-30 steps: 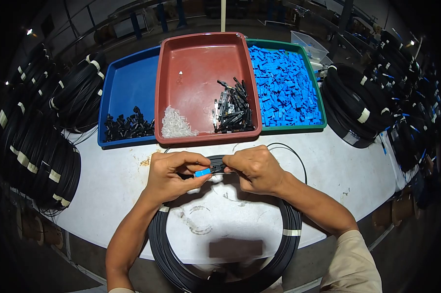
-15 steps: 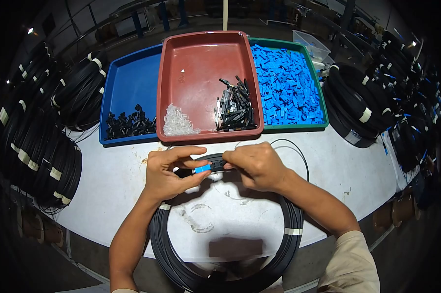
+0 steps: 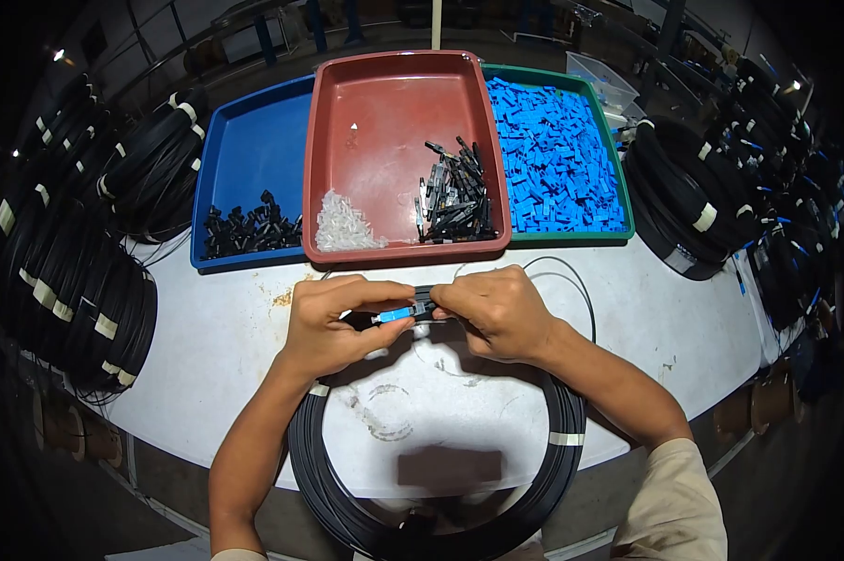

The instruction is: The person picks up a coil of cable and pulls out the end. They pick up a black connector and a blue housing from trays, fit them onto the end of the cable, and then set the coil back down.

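Below red rim (image 3: 405, 258), left grip (image 3: 330, 325), blue connector (image 3: 396, 315)

White table (image 3: 207, 374), edge curved in view. Floor (image 3: 169, 477): dark. Dim room behind; small lights (image 3: 59, 54) glow at both sides. Upright pole (image 3: 436, 23) stands beyond the table.

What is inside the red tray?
The red tray holds small clear pieces at its near left and slim, mostly black parts at its near right. Whatever lies beneath those piles is covered.
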### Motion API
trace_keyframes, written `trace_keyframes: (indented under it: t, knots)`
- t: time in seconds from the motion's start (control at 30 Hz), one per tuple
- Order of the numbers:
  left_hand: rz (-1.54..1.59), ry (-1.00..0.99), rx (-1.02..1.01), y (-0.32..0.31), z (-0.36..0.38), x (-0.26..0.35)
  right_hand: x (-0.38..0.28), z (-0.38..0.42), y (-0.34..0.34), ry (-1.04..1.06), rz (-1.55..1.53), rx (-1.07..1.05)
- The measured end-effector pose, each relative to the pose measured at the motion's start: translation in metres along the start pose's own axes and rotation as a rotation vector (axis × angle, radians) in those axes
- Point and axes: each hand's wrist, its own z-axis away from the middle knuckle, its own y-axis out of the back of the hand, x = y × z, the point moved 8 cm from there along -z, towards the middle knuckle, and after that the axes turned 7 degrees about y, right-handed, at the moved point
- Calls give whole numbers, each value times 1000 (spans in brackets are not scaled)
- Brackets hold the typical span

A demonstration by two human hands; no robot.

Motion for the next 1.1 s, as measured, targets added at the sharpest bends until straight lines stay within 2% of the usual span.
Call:
trace_keyframes:
  t: [0.1,0.2,0.37,0.43,0.53,0.67,0.77,0.9,1.1]
  knots:
    - [89,-41,95,6,3,-4,3,1,0,-5,-20,26]
    - [48,1,36,4,3,-9,3,1,1,-5,-29,79]
    - [-93,-20,22,1,3,-3,2,2,-6,1,-27,-5]
    - [-80,-141,65,1,3,5,0,1,-6,5,-24,-9]
    - [-101,-201,43,-5,5,8,-4,0,-7,30,-8,-16]
    - [-72,-99,29,-2,5,1,-10,-3,-1,58,-13,40]
    - [-44,-85,21,-2,6,0,-14,-1,3,147,39,134]
    - [-21,-116,-13,-6,6,3,-19,-2,7,187,63,131]
    - [-173,-421,-3,-12,14,26,-17,0,6,130,11,28]
